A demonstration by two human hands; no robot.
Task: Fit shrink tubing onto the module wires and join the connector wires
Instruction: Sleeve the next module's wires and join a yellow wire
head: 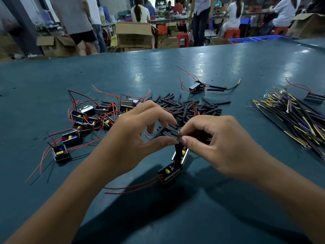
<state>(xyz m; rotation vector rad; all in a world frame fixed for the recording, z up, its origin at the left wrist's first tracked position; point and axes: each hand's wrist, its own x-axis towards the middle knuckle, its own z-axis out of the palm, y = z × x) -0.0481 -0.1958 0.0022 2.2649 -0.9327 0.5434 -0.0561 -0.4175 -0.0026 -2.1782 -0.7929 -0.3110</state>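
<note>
Head view: teal worktop [175, 67], both hands at centre. Left hand [133, 136] has thumb and fingers curled round a black shrink tube [159, 132], angled toward the right hand. Right hand [216, 145] pinches a wire end [178, 132] with a yellowish tip between thumb and forefinger, tip just beside the tube mouth. Below the hands, 2 modules close together: held module [181, 154], mostly hidden by the right thumb, and near module [169, 173] with 2 red leads trailing left on the worktop.

Around: loose pile of shrink tubing [190, 108] directly behind the hands, partly blocked by them, too many to count. Left, module cluster [91, 117], roughly 10, red and black leads tangled. Far centre, 1 finished module [197, 87] with 2 tubed leads. Right, bundle of connector wires [295, 115], purple/yellow, uncountable; 1 lone module [314, 98] beside it. Background: cardboard boxes [133, 32], people at benches, blurred.
</note>
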